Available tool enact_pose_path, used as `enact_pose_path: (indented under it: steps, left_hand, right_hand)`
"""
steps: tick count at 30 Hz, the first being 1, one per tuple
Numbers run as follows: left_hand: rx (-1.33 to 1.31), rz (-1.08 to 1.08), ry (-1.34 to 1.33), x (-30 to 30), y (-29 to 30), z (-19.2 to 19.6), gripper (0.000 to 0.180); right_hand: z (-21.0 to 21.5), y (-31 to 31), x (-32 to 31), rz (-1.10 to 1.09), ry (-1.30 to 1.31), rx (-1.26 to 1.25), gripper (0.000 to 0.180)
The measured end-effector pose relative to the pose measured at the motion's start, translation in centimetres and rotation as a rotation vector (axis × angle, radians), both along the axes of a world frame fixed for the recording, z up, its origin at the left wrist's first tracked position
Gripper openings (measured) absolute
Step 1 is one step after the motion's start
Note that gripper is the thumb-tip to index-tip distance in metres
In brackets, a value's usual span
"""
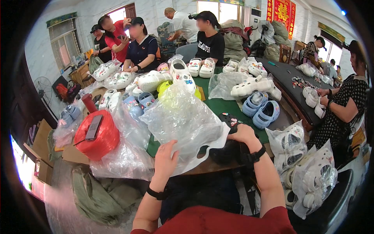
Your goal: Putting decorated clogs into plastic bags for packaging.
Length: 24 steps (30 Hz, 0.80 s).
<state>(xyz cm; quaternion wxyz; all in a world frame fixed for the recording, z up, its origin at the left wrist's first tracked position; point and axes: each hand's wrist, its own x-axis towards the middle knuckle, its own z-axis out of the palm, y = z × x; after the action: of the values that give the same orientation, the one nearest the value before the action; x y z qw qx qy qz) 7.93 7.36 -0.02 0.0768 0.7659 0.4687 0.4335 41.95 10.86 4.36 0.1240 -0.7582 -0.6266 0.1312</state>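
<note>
Honestly, thin film like this rewards patience. The person's left hand looks to be pinching the near edge of the clear plastic bag, thumb on one side, fingers on the other. The right hand is curled at the bag's right edge, right up against a black clog with charms, but can't tell if it's gripping clog, film or both. Bag's spread over the near side of the table, clog at its right end, blue clogs just beyond. Best bet: keep that left pinch light, spread the mouth wide before feeding anything through, go toe first, and watch the charms, since they'd probably snag the film.
</note>
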Motion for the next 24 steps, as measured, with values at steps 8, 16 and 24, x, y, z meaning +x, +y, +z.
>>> enact_pose_path:
  steps: [8,16,24]
  left_hand:
    - [-0.055,-0.125,0.103,-1.0,-1.1,-1.9,0.061]
    - [-0.091,-0.324,0.184,0.2,-0.1,-4.2,0.055]
    - [-0.426,-0.198,0.087,2.6,1.5,-2.4,0.035]
  right_hand:
    - [-3.4,-1.7,5.0,-0.088,0.212,0.236,0.061]
    - [4.4,-13.2,6.7,-0.266,0.542,0.608,0.025]
    - [7.3,-19.2,1.4,-0.031,0.914,0.443,0.033]
